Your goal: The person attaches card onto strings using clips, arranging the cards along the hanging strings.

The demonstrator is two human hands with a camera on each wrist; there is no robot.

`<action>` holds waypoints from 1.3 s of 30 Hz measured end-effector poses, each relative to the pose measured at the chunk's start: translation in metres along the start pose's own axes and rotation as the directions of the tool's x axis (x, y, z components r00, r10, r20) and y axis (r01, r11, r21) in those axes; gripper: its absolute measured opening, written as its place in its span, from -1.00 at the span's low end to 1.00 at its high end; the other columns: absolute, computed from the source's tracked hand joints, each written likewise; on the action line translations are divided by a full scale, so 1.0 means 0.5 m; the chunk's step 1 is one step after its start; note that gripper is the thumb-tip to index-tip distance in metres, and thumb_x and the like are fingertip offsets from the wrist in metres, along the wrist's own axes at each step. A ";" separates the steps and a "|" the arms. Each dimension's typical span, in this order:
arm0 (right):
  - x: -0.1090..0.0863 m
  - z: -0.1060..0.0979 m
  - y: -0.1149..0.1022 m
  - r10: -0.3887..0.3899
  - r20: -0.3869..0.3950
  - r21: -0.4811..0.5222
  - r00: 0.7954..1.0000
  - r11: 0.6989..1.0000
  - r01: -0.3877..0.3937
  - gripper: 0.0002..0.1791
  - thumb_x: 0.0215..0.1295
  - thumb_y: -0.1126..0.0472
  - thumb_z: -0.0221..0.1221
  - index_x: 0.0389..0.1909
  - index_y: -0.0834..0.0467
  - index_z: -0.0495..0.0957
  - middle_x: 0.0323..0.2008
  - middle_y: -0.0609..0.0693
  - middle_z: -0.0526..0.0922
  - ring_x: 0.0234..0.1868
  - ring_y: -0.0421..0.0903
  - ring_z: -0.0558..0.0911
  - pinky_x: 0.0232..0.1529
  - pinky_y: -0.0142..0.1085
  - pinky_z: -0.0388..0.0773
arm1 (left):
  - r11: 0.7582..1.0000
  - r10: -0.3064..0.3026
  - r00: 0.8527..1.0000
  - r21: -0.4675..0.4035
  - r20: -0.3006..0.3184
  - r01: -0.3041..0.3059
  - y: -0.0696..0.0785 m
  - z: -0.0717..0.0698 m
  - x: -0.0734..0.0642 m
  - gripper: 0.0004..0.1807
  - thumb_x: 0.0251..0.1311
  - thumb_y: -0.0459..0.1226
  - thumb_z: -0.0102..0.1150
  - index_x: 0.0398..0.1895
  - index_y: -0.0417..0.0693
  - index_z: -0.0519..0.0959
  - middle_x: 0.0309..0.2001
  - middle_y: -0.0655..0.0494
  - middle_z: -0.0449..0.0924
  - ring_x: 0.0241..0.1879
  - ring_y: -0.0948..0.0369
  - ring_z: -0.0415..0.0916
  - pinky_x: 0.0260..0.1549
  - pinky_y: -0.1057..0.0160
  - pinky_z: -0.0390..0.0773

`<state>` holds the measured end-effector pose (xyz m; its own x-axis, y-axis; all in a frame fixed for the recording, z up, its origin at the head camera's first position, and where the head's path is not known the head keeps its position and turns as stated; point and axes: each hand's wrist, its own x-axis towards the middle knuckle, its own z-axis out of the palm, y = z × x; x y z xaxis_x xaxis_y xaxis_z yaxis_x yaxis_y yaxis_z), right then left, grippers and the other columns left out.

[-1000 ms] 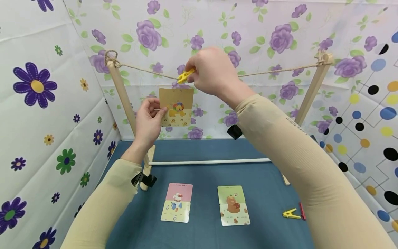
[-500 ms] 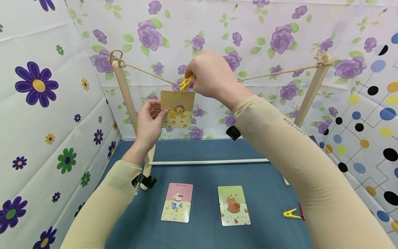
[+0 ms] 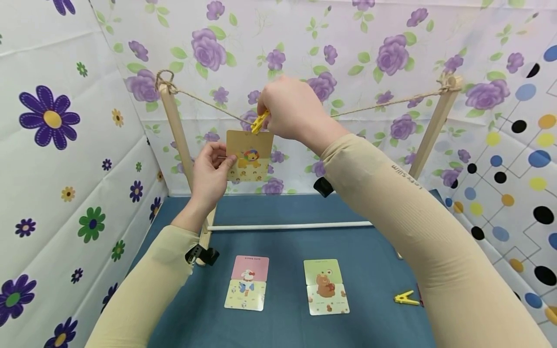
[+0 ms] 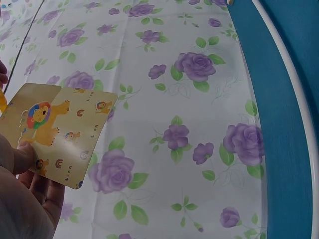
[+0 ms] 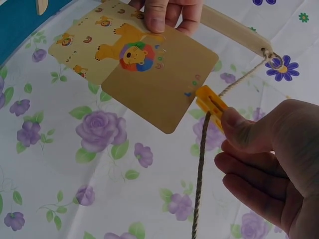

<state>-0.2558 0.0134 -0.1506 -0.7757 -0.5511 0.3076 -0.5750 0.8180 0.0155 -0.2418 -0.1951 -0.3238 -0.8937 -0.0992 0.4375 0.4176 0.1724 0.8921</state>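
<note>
My left hand [image 3: 210, 169] pinches the left side of a lion card [image 3: 249, 150], brown above and cream below, thumb on its front. A yellow clothespin [image 3: 259, 122] is pinched in my right hand [image 3: 289, 107], just above the card. In the right wrist view the clothespin [image 5: 212, 105] sits over the twine [image 5: 200, 164], its tip right at the card's top edge. That twine [image 3: 209, 104] sags between two wooden posts. The left wrist view shows my left thumb on the lion card [image 4: 60, 129], with part of the clothespin [image 4: 3, 102] at the edge.
On the blue table lie a pink-and-yellow rabbit card [image 3: 246, 282] and a green-and-white bear card [image 3: 326, 286]. Another yellow clothespin [image 3: 406, 297] lies at the right, beside a red one mostly behind my sleeve. A white rod [image 3: 287, 226] runs low between the posts [image 3: 176, 130].
My right hand has moved down with the clothespin, now at the card's top edge, and the twine is pulled lower. The left hand and card have shifted slightly down and right.
</note>
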 end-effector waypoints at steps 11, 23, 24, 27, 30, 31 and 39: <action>0.001 0.008 0.002 -0.002 0.006 0.011 1.000 1.000 0.002 -0.78 0.35 0.25 0.37 -0.03 0.06 0.86 -0.04 -0.03 0.80 0.09 0.05 0.64 0.02 -0.11 0.66 | 1.000 0.009 1.000 0.008 -0.001 -0.009 0.000 0.002 -0.001 -0.79 0.53 -0.41 0.22 0.08 -0.29 0.46 -0.04 -0.11 0.64 -0.05 0.14 0.65 -0.04 0.23 0.59; -0.003 0.014 0.009 0.008 -0.001 0.094 1.000 0.996 -0.008 -0.79 0.35 0.31 0.36 -0.07 0.07 0.87 -0.06 -0.05 0.81 0.05 -0.01 0.64 -0.01 -0.17 0.63 | 0.999 0.033 0.999 -0.022 -0.006 -0.033 -0.004 0.004 0.001 -0.81 0.54 -0.43 0.20 0.08 -0.29 0.46 -0.08 -0.02 0.61 -0.07 0.16 0.64 -0.02 0.25 0.59; -0.003 0.014 0.009 0.010 0.000 0.099 1.000 0.995 -0.010 -0.79 0.35 0.30 0.37 -0.06 0.07 0.87 -0.06 -0.06 0.81 0.07 0.00 0.63 0.00 -0.16 0.62 | 0.999 0.034 0.999 -0.027 -0.007 -0.034 -0.004 0.004 0.001 -0.82 0.54 -0.43 0.20 0.08 -0.29 0.46 -0.09 -0.02 0.61 -0.07 0.16 0.64 -0.01 0.25 0.60; -0.004 0.016 0.011 0.016 0.003 0.105 1.000 0.994 -0.016 -0.79 0.35 0.30 0.38 -0.06 0.05 0.87 -0.07 -0.07 0.81 0.12 0.03 0.61 0.05 -0.14 0.60 | 0.999 0.034 0.999 -0.030 -0.012 -0.034 -0.005 0.005 0.001 -0.83 0.54 -0.44 0.19 0.06 -0.29 0.46 -0.09 -0.01 0.62 -0.07 0.17 0.64 -0.01 0.26 0.61; -0.003 0.019 0.013 0.010 0.004 0.103 1.000 0.995 -0.010 -0.77 0.34 0.30 0.37 -0.06 0.04 0.87 -0.08 -0.08 0.81 0.14 0.04 0.61 0.10 -0.12 0.58 | 0.999 0.036 0.999 -0.031 -0.019 -0.036 -0.005 0.005 0.001 -0.84 0.53 -0.45 0.20 0.05 -0.29 0.46 -0.09 -0.01 0.62 -0.07 0.17 0.64 -0.02 0.27 0.61; -0.003 0.020 0.013 0.008 0.004 0.103 1.000 0.995 -0.008 -0.77 0.33 0.31 0.37 -0.06 0.04 0.87 -0.08 -0.08 0.81 0.15 0.05 0.61 0.09 -0.12 0.58 | 0.999 0.038 0.999 -0.033 -0.021 -0.038 -0.004 0.005 0.001 -0.84 0.53 -0.46 0.20 0.05 -0.29 0.47 -0.10 -0.02 0.62 -0.08 0.17 0.64 -0.02 0.27 0.61; -0.003 0.022 0.014 0.009 0.019 0.098 1.000 0.995 -0.011 -0.75 0.33 0.32 0.34 -0.04 0.05 0.86 -0.06 -0.07 0.80 0.06 -0.01 0.65 -0.04 -0.19 0.63 | 0.999 0.039 0.999 -0.025 -0.029 -0.040 -0.001 0.008 0.001 -0.83 0.52 -0.43 0.22 0.04 -0.30 0.47 -0.10 -0.04 0.63 -0.10 0.16 0.62 -0.03 0.28 0.60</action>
<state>-0.2614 0.0180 -0.1616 -0.7855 -0.5469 0.2894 -0.5895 0.8036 -0.0815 -0.2430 -0.1913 -0.3245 -0.8716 -0.1204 0.4751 0.4569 0.1516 0.8765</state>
